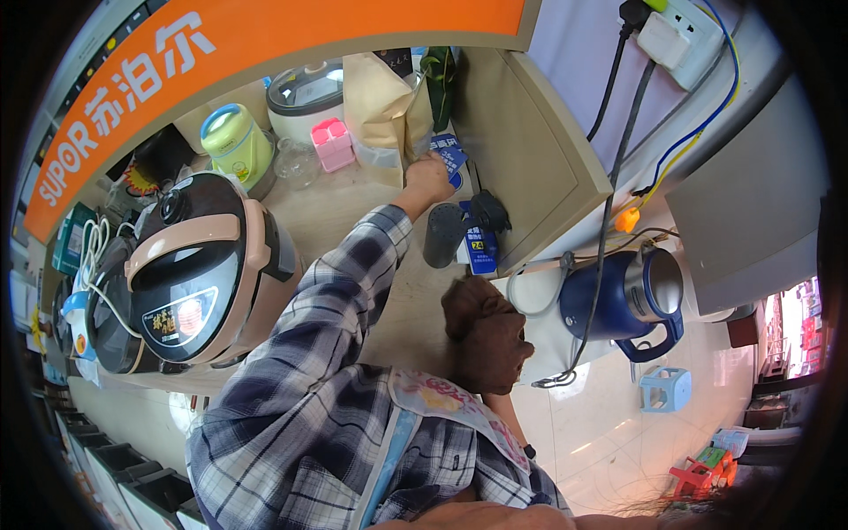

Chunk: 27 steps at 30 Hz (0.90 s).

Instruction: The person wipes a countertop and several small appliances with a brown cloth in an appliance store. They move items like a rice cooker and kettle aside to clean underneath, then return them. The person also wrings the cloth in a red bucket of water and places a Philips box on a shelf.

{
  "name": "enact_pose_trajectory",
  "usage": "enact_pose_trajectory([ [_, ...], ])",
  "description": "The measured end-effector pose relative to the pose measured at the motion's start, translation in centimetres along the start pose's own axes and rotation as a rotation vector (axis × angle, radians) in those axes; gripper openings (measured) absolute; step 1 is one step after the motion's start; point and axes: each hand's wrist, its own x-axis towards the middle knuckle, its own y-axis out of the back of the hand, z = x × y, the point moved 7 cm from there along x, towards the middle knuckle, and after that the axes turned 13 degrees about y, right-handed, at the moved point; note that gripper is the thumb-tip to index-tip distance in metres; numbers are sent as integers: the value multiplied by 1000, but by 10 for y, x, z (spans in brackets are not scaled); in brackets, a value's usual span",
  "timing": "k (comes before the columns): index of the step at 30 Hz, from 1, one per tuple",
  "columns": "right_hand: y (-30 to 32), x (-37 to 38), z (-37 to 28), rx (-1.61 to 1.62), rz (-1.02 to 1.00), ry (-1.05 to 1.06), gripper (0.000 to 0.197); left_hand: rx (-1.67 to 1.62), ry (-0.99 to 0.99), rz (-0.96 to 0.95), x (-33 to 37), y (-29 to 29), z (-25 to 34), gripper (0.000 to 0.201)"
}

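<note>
My left hand [427, 180] reaches into the back of the shelf, its fingers closed on a blue printed card [449, 157]. A tan paper bag [374, 110] stands beside that hand, next to a dark green leafy-looking thing [438, 84]. Bunched at the end of my right forearm [502, 409] is a brown cloth [491, 349]; it covers the hand, so the fingers do not show. Between the two hands stand a dark grey cylinder [443, 235] and a black plug-like adapter [488, 213], with another blue card [481, 250] partly beneath them.
A large rice cooker [201, 265] stands at the left, near a green-yellow appliance [237, 143], a clear glass item [297, 164] and a pink box [332, 145]. On the right are a blue kettle [594, 296], hanging cords [603, 238] and a power strip [685, 40]. A blue stool [666, 389] is on the floor.
</note>
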Motion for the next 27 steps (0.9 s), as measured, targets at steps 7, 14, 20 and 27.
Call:
enact_pose_trajectory([
  [7, -12, 6, 2, 84, -95, 103, 55, -148, 63, -55, -37, 37, -19, 71],
  [14, -7, -3, -7, 51, -27, 196, 45, -517, 181, 121, -108, 67, -58, 64],
  [20, -39, 24, 1, -139, 97, 560, 37, -882, 228, -56, -192, 60, -90, 57],
  [27, 5, -36, -49, -201, 236, 1236, 35, -1276, 286, -513, -272, 59, -77, 46],
])
